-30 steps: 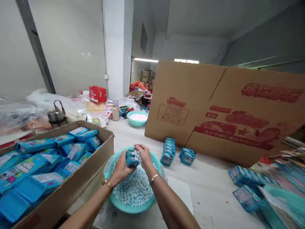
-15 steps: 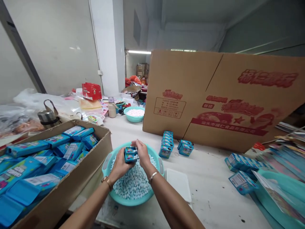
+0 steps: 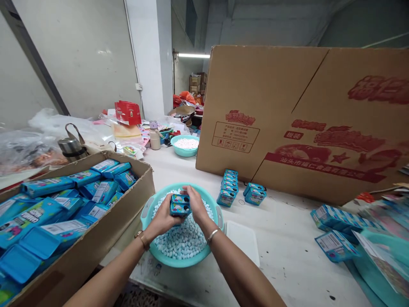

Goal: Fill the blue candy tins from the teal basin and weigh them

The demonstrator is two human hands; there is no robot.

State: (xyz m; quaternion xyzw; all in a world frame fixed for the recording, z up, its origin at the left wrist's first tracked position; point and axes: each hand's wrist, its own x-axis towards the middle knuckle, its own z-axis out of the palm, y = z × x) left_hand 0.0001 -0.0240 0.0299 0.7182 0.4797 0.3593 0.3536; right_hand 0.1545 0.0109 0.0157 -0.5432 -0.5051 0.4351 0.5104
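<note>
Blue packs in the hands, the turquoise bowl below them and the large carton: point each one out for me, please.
Blue packs [image 3: 180, 209]: head view, printed face of the lower one.
Turquoise bowl [image 3: 180, 263]: head view, near rim.
Large carton [image 3: 275, 100]: head view, bare cardboard on its printed side.

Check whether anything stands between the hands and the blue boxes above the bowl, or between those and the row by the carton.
Nothing visible separates the left hand from the blue boxes it holds; the right hand is close at their right side. Toward the row, that hand is in the way, then the bowl's rim.
</note>
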